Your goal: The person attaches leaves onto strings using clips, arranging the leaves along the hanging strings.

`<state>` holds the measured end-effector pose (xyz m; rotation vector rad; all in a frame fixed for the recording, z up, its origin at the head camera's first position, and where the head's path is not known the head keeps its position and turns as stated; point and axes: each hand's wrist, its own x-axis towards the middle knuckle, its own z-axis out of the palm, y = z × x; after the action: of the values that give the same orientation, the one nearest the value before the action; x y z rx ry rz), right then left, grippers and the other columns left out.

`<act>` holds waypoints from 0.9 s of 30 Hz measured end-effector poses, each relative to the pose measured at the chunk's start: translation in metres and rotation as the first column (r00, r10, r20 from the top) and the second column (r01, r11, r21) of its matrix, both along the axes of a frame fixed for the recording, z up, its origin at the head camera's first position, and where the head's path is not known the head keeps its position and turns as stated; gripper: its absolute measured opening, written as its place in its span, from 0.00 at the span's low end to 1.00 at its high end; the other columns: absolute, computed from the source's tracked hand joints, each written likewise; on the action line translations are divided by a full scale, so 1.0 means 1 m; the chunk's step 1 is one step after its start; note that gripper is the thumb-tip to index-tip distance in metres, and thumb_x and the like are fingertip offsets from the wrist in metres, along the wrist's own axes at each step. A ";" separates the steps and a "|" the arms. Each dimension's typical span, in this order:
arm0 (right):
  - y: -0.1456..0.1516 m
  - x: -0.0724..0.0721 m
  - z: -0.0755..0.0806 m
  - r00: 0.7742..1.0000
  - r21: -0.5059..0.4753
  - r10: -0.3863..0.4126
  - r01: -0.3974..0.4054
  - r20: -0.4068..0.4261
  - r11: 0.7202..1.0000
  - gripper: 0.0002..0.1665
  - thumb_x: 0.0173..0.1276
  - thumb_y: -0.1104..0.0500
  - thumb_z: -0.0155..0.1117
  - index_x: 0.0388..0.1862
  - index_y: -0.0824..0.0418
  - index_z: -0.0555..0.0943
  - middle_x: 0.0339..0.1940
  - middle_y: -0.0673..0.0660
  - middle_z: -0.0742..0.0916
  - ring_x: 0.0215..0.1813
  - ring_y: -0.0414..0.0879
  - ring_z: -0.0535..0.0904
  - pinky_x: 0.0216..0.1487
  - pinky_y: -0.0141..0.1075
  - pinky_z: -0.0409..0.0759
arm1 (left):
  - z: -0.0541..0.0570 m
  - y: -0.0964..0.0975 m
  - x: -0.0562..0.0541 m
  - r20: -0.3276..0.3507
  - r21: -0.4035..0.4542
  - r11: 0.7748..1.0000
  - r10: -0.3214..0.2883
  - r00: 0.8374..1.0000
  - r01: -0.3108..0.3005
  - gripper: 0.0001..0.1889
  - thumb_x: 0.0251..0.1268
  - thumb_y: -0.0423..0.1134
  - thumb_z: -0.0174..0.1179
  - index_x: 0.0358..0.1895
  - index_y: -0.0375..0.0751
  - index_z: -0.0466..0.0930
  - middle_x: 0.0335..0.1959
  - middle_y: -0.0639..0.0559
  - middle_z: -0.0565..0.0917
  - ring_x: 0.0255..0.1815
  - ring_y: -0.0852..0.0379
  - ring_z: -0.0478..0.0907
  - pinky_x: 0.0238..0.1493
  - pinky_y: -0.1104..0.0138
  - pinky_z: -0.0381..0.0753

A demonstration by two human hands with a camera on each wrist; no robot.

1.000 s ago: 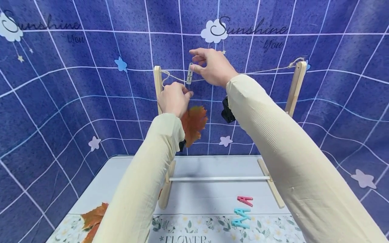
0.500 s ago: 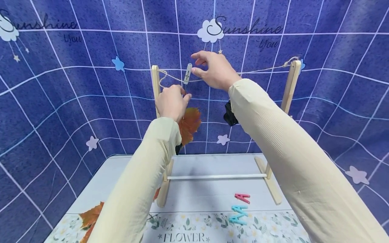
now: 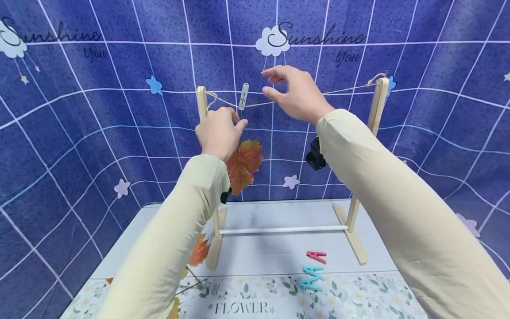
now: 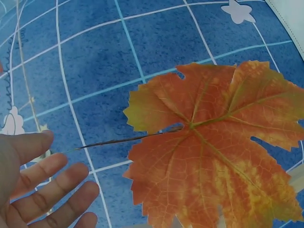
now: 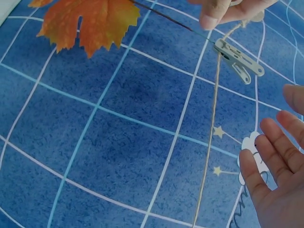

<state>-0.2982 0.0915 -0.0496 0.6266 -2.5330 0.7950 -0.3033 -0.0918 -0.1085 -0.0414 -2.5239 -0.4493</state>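
A grey clothespin (image 3: 243,96) stands on the string (image 3: 260,104) near its left end, biting the string and the tip of a stem in the right wrist view. From that stem hangs an orange maple-like leaf (image 3: 246,166), partly behind the left hand in the head view. My left hand (image 3: 219,132) is just below the clothespin, its thumb and fingers apart beside the stem (image 4: 118,141). To the right of the clothespin, my right hand (image 3: 296,93) hovers with spread fingers, holding nothing.
Two wooden posts (image 3: 378,106) carry the string, joined low down by a white rod (image 3: 283,230). On the table (image 3: 271,261) lie a red clothespin (image 3: 316,256), turquoise clothespins (image 3: 311,283) and, by the left forearm, more leaves (image 3: 199,250). A blue grid-patterned cloth (image 3: 119,110) hangs behind.
My right hand has moved off the clothespin to the right. The left hand has shifted slightly left, away from the stem. The clothespin stays on the string with the leaf hanging below.
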 end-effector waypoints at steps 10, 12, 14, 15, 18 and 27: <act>0.025 0.012 -0.011 1.000 -0.038 0.012 -0.012 0.012 0.999 0.29 0.80 0.48 0.56 0.75 0.55 0.71 0.70 0.55 0.78 0.72 0.49 0.71 0.72 0.45 0.66 | -0.005 -0.004 0.020 -0.055 0.032 0.996 -0.083 0.995 0.084 0.19 0.72 0.58 0.60 0.49 0.47 0.89 0.26 0.49 0.84 0.29 0.50 0.79 0.33 0.56 0.77; 0.031 0.015 -0.016 1.000 -0.043 0.012 -0.011 0.020 0.999 0.29 0.80 0.48 0.55 0.75 0.55 0.71 0.69 0.56 0.78 0.71 0.50 0.71 0.71 0.47 0.68 | -0.007 -0.005 0.025 -0.065 0.026 0.995 -0.095 0.993 0.097 0.19 0.72 0.57 0.61 0.49 0.47 0.89 0.20 0.49 0.79 0.24 0.51 0.75 0.28 0.58 0.74; 0.038 0.017 -0.022 1.000 -0.048 0.016 -0.014 0.022 0.999 0.28 0.80 0.48 0.56 0.74 0.56 0.71 0.69 0.57 0.79 0.70 0.52 0.72 0.69 0.49 0.69 | -0.009 -0.008 0.029 -0.071 0.025 0.993 -0.111 0.991 0.113 0.19 0.72 0.56 0.61 0.49 0.46 0.89 0.18 0.49 0.78 0.21 0.50 0.73 0.26 0.59 0.72; 0.041 0.018 -0.025 1.000 -0.050 0.016 -0.015 0.024 0.999 0.28 0.80 0.48 0.56 0.74 0.56 0.72 0.69 0.57 0.79 0.69 0.52 0.72 0.68 0.50 0.69 | -0.010 -0.009 0.031 -0.076 0.024 0.993 -0.116 0.990 0.118 0.18 0.72 0.56 0.61 0.48 0.46 0.89 0.20 0.49 0.79 0.22 0.50 0.74 0.26 0.59 0.72; 0.051 0.020 -0.034 1.000 -0.052 0.011 -0.009 0.029 0.999 0.28 0.80 0.48 0.56 0.74 0.56 0.72 0.67 0.58 0.79 0.68 0.53 0.73 0.67 0.51 0.70 | -0.013 -0.014 0.038 -0.088 0.025 0.990 -0.135 0.987 0.138 0.17 0.71 0.55 0.62 0.47 0.46 0.89 0.25 0.49 0.84 0.24 0.49 0.76 0.29 0.57 0.74; 0.071 0.033 -0.060 0.999 -0.059 0.028 -0.027 0.030 0.998 0.26 0.79 0.50 0.58 0.71 0.57 0.74 0.64 0.60 0.81 0.64 0.54 0.75 0.63 0.52 0.73 | -0.030 -0.037 0.053 -0.080 -0.007 0.990 -0.138 0.987 0.138 0.16 0.71 0.54 0.63 0.44 0.45 0.89 0.27 0.46 0.87 0.26 0.45 0.80 0.28 0.54 0.75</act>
<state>-0.2652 0.1628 -0.1092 0.6358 -2.5235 0.8915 -0.2508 -0.1291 -0.1389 -0.2323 -2.4510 -0.4906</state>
